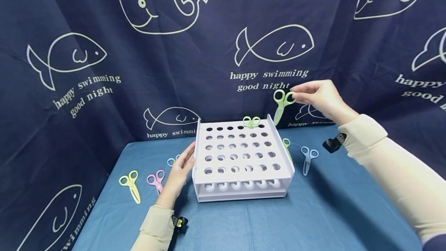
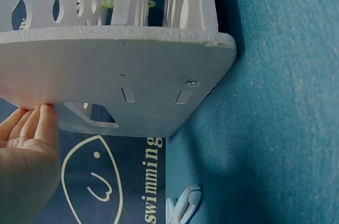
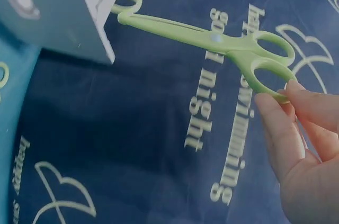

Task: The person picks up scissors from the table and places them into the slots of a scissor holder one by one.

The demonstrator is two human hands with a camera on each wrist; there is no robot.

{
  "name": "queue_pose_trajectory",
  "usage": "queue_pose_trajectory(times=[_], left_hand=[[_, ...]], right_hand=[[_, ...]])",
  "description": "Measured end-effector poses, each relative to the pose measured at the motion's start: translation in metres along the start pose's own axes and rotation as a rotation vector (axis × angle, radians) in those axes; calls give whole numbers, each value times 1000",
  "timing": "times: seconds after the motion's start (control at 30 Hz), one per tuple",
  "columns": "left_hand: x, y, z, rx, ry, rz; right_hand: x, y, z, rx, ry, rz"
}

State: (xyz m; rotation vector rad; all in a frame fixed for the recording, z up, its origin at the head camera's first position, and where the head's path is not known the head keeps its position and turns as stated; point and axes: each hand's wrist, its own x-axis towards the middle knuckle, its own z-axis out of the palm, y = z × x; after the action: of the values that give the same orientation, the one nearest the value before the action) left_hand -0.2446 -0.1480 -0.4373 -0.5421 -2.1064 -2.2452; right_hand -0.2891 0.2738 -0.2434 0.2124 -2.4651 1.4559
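My right hand (image 1: 322, 98) pinches a pair of light green scissors (image 3: 212, 41) by one finger loop, thumb against fingers. The blades point down toward the back right corner of a white rack (image 1: 226, 173) with rows of round holes. Another pair of green scissors (image 1: 251, 122) stands in a back-row hole of the rack, its loops on top. My left hand (image 1: 182, 165) touches the rack's left side panel (image 2: 100, 75), fingers straight, fingertips near the cutout in the panel.
Left of the rack lie yellow scissors (image 1: 130, 187), pink scissors (image 1: 156, 181) and blue scissors (image 2: 185, 203), the last partly behind my left hand. To the right are blue scissors (image 1: 308, 160) and green scissors (image 1: 287, 148). A dark blue curtain (image 1: 216, 88) hangs behind the blue table (image 1: 244, 227).
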Motion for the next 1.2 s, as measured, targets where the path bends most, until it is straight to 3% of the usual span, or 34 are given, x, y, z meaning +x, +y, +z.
queue_pose_trajectory(times=[0.33, 0.6, 1.2], left_hand=[[0, 1, 1, -20, -8, 15], [1, 1, 1, -20, -6, 10], [0, 3, -1, -28, 8, -4]], right_hand=[[16, -12, 32, 131, -28, -61], [21, -12, 45, 181, -36, -20], [26, -12, 81, 121, -99, -18]])
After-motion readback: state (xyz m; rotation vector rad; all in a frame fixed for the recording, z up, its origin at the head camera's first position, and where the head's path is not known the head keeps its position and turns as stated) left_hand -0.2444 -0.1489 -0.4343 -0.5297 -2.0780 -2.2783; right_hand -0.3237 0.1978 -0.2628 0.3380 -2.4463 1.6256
